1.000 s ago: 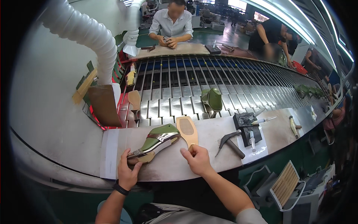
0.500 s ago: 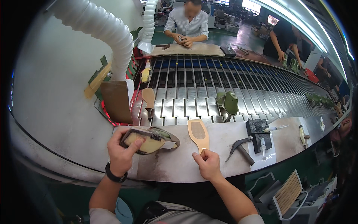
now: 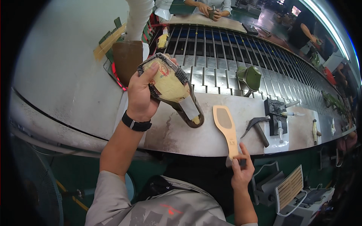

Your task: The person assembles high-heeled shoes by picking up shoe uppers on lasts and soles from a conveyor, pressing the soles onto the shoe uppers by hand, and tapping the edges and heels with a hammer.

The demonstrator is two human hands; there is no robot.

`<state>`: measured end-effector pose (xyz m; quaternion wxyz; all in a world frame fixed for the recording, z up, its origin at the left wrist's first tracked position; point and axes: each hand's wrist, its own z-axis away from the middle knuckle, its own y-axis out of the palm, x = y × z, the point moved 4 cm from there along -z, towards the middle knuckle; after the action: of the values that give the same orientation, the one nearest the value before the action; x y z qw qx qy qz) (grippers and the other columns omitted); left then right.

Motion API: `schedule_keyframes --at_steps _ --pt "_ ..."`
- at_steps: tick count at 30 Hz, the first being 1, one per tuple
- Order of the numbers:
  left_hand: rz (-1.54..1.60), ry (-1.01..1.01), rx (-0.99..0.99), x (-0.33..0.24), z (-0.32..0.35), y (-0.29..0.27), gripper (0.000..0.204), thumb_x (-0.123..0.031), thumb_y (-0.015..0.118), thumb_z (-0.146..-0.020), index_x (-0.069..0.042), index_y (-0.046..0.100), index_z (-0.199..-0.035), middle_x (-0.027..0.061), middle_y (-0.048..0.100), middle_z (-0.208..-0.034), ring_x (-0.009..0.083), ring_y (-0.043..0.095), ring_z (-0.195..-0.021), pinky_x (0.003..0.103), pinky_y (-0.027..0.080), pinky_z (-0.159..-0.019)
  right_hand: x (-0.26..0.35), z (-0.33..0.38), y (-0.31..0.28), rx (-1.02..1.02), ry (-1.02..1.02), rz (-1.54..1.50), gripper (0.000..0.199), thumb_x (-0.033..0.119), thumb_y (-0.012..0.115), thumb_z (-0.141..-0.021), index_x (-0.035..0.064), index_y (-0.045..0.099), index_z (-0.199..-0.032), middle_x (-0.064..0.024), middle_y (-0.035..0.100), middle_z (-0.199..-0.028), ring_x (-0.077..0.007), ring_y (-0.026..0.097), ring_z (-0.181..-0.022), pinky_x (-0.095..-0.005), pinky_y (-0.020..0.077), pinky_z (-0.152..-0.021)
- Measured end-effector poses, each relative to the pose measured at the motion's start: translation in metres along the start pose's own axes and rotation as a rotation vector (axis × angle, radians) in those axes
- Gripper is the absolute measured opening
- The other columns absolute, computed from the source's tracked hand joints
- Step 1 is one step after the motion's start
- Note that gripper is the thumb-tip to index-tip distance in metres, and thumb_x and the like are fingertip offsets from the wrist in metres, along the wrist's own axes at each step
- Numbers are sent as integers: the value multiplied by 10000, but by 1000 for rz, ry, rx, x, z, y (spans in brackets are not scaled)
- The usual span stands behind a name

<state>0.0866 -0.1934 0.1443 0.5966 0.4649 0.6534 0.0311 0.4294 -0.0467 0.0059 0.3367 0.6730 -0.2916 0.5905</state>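
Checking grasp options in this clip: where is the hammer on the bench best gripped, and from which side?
Take the hammer by its dark handle near the free lower end, coming from above on the person's near side. It lies flat, its head pointing away toward the tan insole, with the handle end clear of the black block.

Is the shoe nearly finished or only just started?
Partly made. The upper is already stretched over the last: the left hand holds that shoe bottom-up. The right hand pinches the tan insole, not yet on it. The hammer lies untouched.
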Motion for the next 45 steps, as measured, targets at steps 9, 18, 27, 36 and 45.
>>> schedule_keyframes --at_steps 9,18,27,36,45 --pt "-167 -299 191 47 22 19 566 -402 560 -1085 65 525 -1403 247 647 -1348 318 652 -1253 461 538 -1078 -37 44 5 267 676 -467 355 61 621 -995 -94 561 -1309 -246 711 -1148 -326 761 -992 -469 659 -837" --pt "206 -335 230 49 12 19 743 -632 335 -1087 -8 498 -1455 304 597 -1398 377 609 -1314 521 496 -1125 -10 22 23 163 217 -283 257 56 671 -998 -103 636 -1197 -244 753 -1039 -320 771 -897 -456 654 -835" --pt "-135 -202 322 35 27 33 470 -122 677 -1016 -3 465 -1419 285 659 -1321 344 679 -1235 462 579 -1043 44 16 54 233 -53 -230 420 244 650 -1056 -126 576 -1242 -304 724 -1031 -346 769 -821 -467 659 -740" --pt "-114 -125 500 26 59 52 416 -139 721 -990 0 528 -1332 303 666 -1308 343 676 -1239 482 562 -1053 105 -8 117 550 235 -275 241 53 581 -1027 -153 687 -1092 -223 769 -971 -227 768 -790 -357 666 -706" --pt "-55 -131 533 24 73 49 811 -590 830 -846 3 538 -1316 328 659 -1296 385 680 -1214 542 566 -1013 99 -12 124 623 116 -137 441 299 603 -1067 -129 646 -1167 -216 739 -953 -247 745 -763 -358 635 -661"
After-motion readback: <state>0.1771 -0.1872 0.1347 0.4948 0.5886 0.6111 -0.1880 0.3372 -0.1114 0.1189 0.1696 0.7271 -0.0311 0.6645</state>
